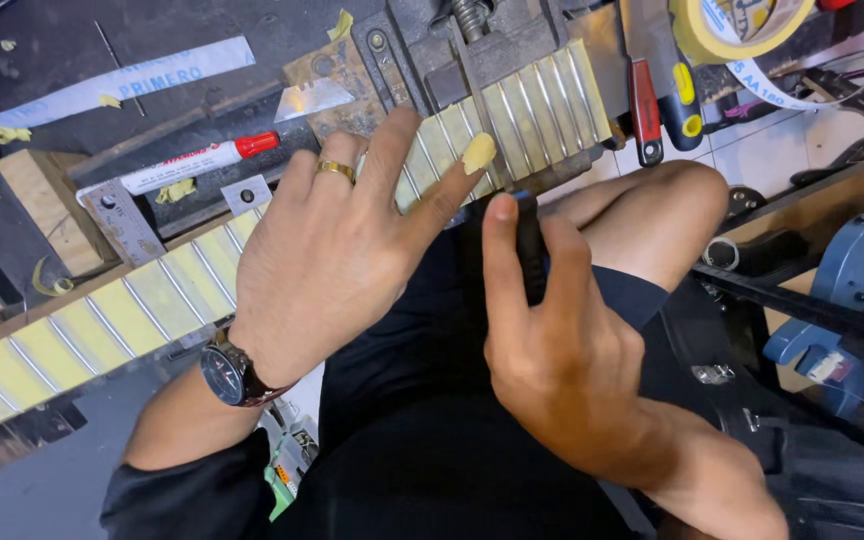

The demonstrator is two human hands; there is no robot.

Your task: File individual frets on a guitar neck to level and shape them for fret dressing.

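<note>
Head view, person seated at a cluttered bench. Left hand (327, 245) lies spread flat, fingers loose, resting on a long guitar neck (142, 305) whose fretboard is covered in yellowish masking tape between the metal frets; it grips nothing. A scrap of that tape (479, 152) sticks to the left index fingertip. Gold ring (335, 170) on one finger, dark wristwatch (232, 372) on the wrist.

Right hand (557, 350) is closed around a slim black tool handle (529, 245), index finger laid straight along it (working end hidden behind the left hand, so the tool kind cannot be told). It sits just below the neck's clamped end.

The neck runs diagonally from lower left up to a metal vise (472, 45) at top centre, which holds its upper end.

Around: a red-capped white marker (197, 160) just above the neck, a roll of tape (742, 25) at top right, a red-handled tool (645, 110) beside it, a blue machine (852, 290) at far right.
</note>
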